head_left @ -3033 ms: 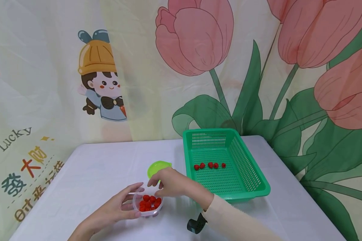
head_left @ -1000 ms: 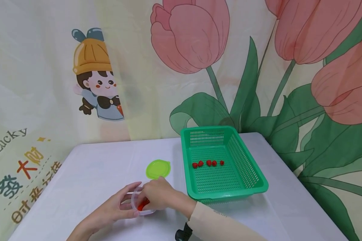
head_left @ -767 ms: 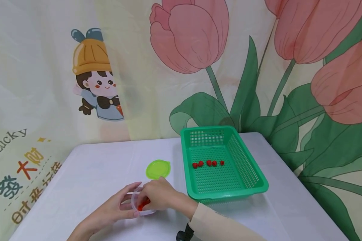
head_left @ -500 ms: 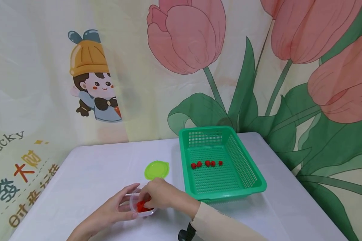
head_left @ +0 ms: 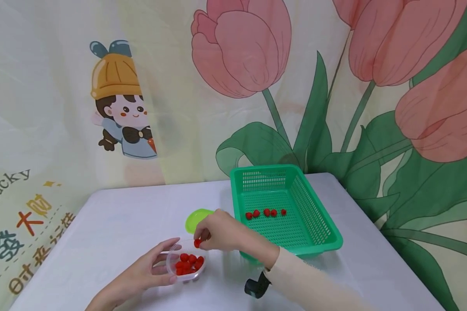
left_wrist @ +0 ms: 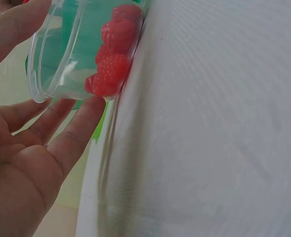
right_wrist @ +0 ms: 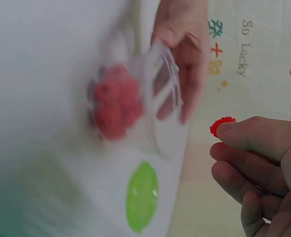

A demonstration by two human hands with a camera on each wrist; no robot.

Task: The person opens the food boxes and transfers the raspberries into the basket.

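A clear plastic tub (head_left: 189,277) stands on the table with several red raspberries (head_left: 188,265) in it. My left hand (head_left: 149,268) holds it from the left; in the left wrist view, the thumb and fingers lie on opposite sides of the tub (left_wrist: 54,64). Just above the rim, my right hand (head_left: 227,233) pinches one raspberry (head_left: 197,243). The right wrist view shows that raspberry (right_wrist: 221,126) at the tip of the thumb, apart from the tub. A green basket (head_left: 284,231) at the right holds a row of several raspberries (head_left: 267,212).
Behind the tub lies a lime-green lid (head_left: 194,219), partly covered by my right hand in the head view. A black device (head_left: 257,286) is at the right wrist. The white-covered table (head_left: 136,216) meets a printed backdrop (head_left: 179,86).
My right hand has risen out of the tub with a raspberry between its fingers and moved slightly right. My left hand stays at the tub. The row in the basket looks the same.
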